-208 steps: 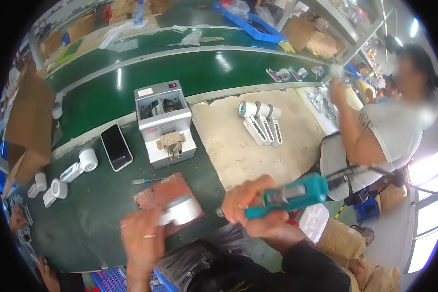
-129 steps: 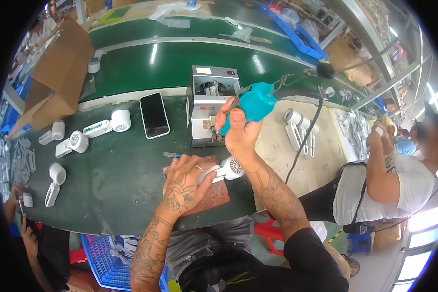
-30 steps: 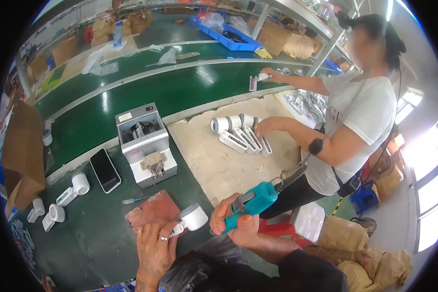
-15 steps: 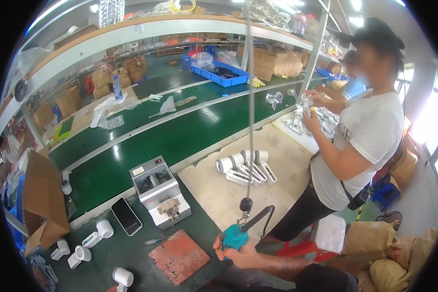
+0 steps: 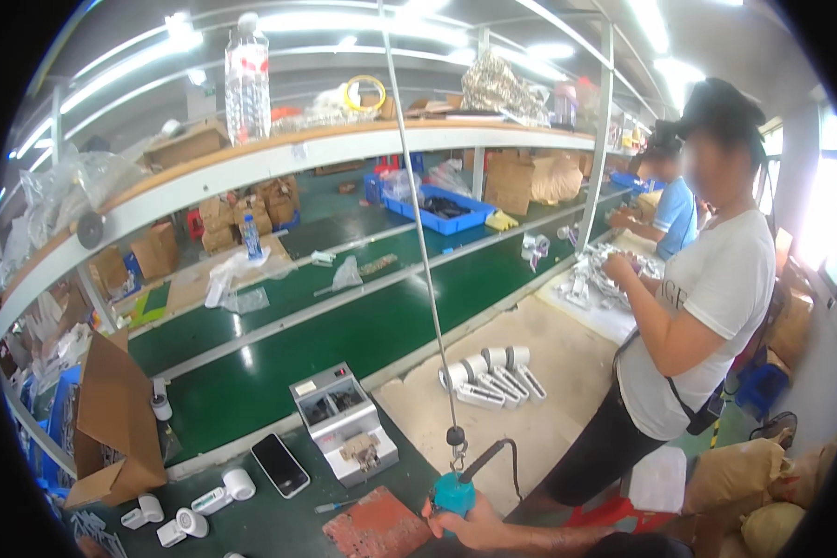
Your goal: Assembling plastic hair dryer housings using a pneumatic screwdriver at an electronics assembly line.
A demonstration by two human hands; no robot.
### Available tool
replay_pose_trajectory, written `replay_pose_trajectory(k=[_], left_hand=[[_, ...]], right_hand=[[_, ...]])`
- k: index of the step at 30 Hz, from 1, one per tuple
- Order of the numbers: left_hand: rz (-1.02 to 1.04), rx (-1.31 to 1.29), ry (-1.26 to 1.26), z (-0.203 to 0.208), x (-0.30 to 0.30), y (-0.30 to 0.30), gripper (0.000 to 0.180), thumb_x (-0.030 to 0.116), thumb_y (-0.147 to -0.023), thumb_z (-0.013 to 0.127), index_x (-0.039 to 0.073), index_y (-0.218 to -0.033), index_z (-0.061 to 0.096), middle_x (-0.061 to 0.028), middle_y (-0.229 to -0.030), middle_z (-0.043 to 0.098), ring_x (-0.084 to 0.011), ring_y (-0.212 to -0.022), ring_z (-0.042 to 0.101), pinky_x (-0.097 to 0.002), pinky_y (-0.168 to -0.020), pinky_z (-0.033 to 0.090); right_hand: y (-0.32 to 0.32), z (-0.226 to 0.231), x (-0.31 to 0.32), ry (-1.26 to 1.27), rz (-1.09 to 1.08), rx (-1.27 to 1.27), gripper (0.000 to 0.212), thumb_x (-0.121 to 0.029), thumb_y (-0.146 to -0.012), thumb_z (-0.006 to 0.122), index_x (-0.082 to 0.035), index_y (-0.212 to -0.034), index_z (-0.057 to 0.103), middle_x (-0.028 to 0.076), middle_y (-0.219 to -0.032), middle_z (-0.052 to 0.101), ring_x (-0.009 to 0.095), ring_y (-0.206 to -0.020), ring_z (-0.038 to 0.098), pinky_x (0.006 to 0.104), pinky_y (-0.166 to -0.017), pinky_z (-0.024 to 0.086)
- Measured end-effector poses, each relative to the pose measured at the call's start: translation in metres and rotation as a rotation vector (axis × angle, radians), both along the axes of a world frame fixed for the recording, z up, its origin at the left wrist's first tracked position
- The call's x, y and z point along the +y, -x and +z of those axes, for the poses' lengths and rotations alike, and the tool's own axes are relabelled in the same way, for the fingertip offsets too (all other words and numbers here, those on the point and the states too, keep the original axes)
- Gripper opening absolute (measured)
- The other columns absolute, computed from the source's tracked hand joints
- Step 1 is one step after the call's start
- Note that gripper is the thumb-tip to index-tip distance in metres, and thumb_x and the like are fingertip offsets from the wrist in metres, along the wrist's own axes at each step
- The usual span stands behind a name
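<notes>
My right hand [image 5: 470, 523] is wrapped round a teal electric screwdriver [image 5: 453, 495] that hangs from a thin cable, its black cord looping to the right. Beneath and beside it lies a worn reddish pad [image 5: 378, 525]. At the lower left edge, a bit of my left hand [image 5: 91, 547] shows next to a pile of thin grey pieces [image 5: 102, 530]; its fingers are mostly cut off. Between the hands lie white round-headed devices [image 5: 192, 523], a phone [image 5: 280, 465] and a small blue-tipped tool [image 5: 335, 506]. A grey boxy machine [image 5: 346, 423] with an open tray stands behind the pad.
A cardboard box [image 5: 116, 409] stands at the left. More white devices [image 5: 493, 377] lie in a row on the beige sheet [image 5: 418, 409]. To the right a co-worker [image 5: 707, 270] stands handling parts. A long shelf [image 5: 344, 141] crosses above the green belt [image 5: 279, 363].
My view has tilted up, so the bench sits lower. My left hand has shifted left, from the nearest white device to the thin grey pieces. My right hand keeps hold of the screwdriver.
</notes>
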State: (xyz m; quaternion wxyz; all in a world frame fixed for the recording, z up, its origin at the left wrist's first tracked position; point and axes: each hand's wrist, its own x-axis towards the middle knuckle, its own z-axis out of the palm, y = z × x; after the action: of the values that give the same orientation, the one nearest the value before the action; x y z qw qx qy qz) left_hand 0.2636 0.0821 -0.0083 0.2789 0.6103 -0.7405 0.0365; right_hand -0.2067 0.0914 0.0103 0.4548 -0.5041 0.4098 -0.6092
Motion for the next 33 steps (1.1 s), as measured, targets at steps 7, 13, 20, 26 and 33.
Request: replay_pose_trajectory(k=[7, 13, 20, 26, 33], left_hand=[[0.174, 0.156, -0.173, 0.036, -0.013, -0.010, 0.028, 0.013, -0.093, 0.068, -0.008, -0.113, 0.066, -0.0278, -0.104, 0.067, -0.0395, -0.096, 0.067, -0.0438, -0.086, 0.053], [0.157, -0.058, -0.023, 0.000, -0.025, -0.094, 0.033, 0.016, -0.092, 0.068, -0.007, -0.116, 0.064, -0.0272, -0.111, 0.066, -0.0440, -0.101, 0.064, -0.0469, -0.089, 0.051], [0.096, 0.265, 0.125, 0.079, -0.034, 0.091, 0.041, 0.021, -0.096, 0.067, -0.003, -0.129, 0.059, -0.0239, -0.122, 0.064, -0.0386, -0.113, 0.063, -0.0511, -0.096, 0.049], [-0.572, 0.748, -0.239, 0.068, -0.054, 0.272, 0.036, 0.001, -0.091, 0.060, 0.001, -0.127, 0.062, -0.0130, -0.109, 0.065, -0.0209, -0.102, 0.062, -0.0358, -0.095, 0.048], [-0.633, 0.563, -0.546, 0.040, -0.119, 0.463, 0.037, 0.034, -0.090, 0.073, 0.000, -0.102, 0.065, -0.0150, -0.091, 0.070, -0.0263, -0.086, 0.068, -0.0374, -0.076, 0.054]], right_hand=[[0.002, 0.005, -0.001, -0.067, -0.033, 0.013, 0.020, -0.019, -0.100, 0.062, 0.001, -0.102, 0.064, 0.002, -0.073, 0.062, 0.009, -0.067, 0.057, 0.0260, -0.063, 0.047], [0.007, 0.004, 0.006, 0.003, -0.003, -0.056, 0.021, -0.020, -0.098, 0.064, 0.001, -0.102, 0.066, 0.003, -0.073, 0.063, 0.009, -0.067, 0.057, 0.0269, -0.064, 0.048], [0.026, 0.022, 0.006, -0.155, 0.006, 0.105, 0.029, -0.024, -0.097, 0.066, 0.001, -0.110, 0.062, 0.005, -0.091, 0.065, 0.012, -0.079, 0.060, 0.0305, -0.076, 0.049], [0.058, 0.024, 0.005, -0.015, -0.055, 0.220, 0.045, -0.030, -0.094, 0.072, 0.000, -0.125, 0.059, 0.011, -0.093, 0.066, 0.016, -0.085, 0.059, 0.0334, -0.079, 0.049], [0.114, 0.028, 0.030, -0.094, -0.278, 0.124, 0.037, -0.026, -0.095, 0.066, 0.003, -0.117, 0.059, 0.004, -0.090, 0.063, 0.010, -0.083, 0.058, 0.0276, -0.078, 0.047]])
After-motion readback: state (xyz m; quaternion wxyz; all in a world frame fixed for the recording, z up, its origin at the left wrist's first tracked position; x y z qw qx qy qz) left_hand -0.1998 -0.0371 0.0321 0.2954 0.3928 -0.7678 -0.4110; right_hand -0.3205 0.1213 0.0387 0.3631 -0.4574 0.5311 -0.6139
